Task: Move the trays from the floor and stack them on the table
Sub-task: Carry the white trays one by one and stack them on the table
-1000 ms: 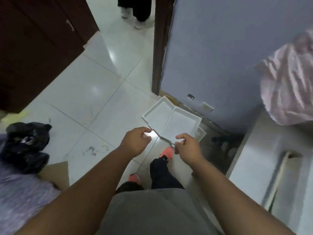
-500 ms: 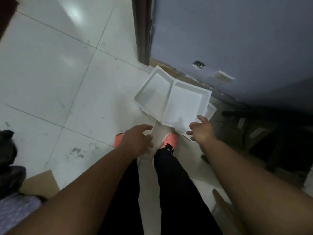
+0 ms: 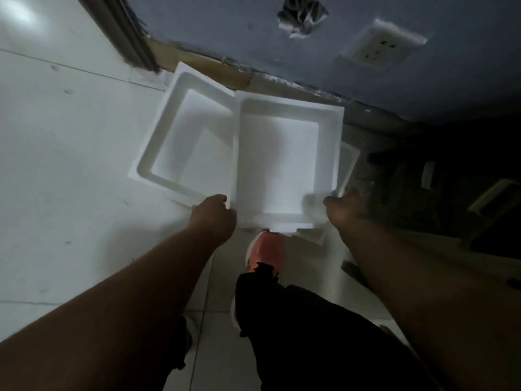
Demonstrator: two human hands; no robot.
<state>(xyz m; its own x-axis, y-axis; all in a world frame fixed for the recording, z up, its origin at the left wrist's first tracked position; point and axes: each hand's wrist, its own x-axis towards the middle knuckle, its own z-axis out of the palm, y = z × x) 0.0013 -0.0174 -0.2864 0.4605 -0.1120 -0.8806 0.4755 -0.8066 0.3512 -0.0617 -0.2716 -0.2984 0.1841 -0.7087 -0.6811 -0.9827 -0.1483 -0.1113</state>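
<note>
Two bare arms of mine reach down past my orange shoe (image 3: 265,249). My left hand (image 3: 215,214), fingers curled under, touches the near left corner of the top tray (image 3: 284,153); my right hand (image 3: 345,207) is at its near right corner (grip too blurred to tell). Another tray (image 3: 180,142) lies beside it on the floor (image 3: 70,165), near the wall (image 3: 211,24).

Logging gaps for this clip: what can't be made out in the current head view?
- Right hand: motion-blurred, so its grip on the top tray is unclear.
- Left hand: fingers curl out of sight at the tray's corner; contact is uncertain.
- Tray count: rims of lower trays peek out, the rest covered.
- Table: outside the frame.
- Dark area at right: too dim to identify.
</note>
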